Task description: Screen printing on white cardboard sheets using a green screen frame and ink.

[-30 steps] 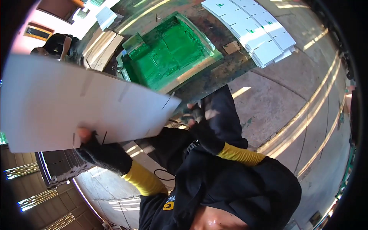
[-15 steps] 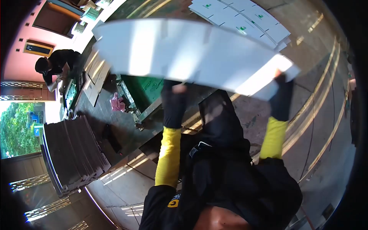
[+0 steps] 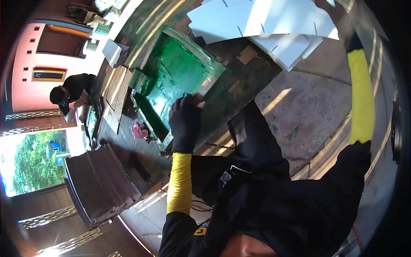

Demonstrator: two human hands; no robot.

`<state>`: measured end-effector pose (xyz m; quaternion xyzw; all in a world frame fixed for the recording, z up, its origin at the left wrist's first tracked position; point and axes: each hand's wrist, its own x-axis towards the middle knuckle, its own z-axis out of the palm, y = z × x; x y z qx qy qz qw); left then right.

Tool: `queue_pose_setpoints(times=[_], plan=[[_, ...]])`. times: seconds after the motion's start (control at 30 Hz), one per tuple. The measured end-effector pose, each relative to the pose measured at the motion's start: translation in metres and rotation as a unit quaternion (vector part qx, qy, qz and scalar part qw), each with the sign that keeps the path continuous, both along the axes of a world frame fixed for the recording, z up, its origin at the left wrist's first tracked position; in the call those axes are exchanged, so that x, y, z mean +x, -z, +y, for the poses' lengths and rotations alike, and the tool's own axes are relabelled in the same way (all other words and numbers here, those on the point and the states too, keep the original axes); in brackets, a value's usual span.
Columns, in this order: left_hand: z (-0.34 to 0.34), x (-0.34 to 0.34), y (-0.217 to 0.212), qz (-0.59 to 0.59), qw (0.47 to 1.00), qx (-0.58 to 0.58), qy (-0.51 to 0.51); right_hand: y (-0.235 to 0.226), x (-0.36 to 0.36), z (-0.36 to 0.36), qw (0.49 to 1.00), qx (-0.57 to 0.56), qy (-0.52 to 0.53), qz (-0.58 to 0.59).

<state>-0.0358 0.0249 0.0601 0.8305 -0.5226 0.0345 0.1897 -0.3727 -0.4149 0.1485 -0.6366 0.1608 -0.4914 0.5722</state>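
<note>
My left hand point(image 3: 186, 122), in a dark glove with bare fingertips, has its fingers curled over the near edge of a frame point(image 3: 212, 64) coated in glossy green, which looks like a printing screen. At the top right, my outstretched right hand point(image 3: 339, 17) grips the end of a white cardboard sheet point(image 3: 261, 19) with dark slits. This sheet lies over or just above a stack of similar white sheets point(image 3: 289, 51); whether they touch is unclear. The right fingertips are partly cut off by the picture's edge.
A dark table point(image 3: 239, 88) carries the frame, a crumpled pink cloth point(image 3: 139, 129) and a small brown piece point(image 3: 247, 55). Stacked dark-looking sheets point(image 3: 100, 184) stand at lower left. Another person point(image 3: 75, 92) bends over work at the far left.
The white sheet has moved from in front of me to the upper right stack. My left hand has let go of it and moved to the green frame, which now shows fully.
</note>
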Motion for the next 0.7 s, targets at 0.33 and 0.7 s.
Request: queue_pose_setpoints(times=[0.33, 0.7], plan=[[0.036, 0.026, -0.04, 0.003, 0.999, -0.052, -0.011, 0.057, 0.196, -0.018, 0.95, -0.078, -0.042, 0.299], [0.079, 0.022, -0.078, 0.257, 0.932, -0.234, -0.103, 0.179, 0.409, 0.014, 0.897, 0.042, -0.29, 0.33]])
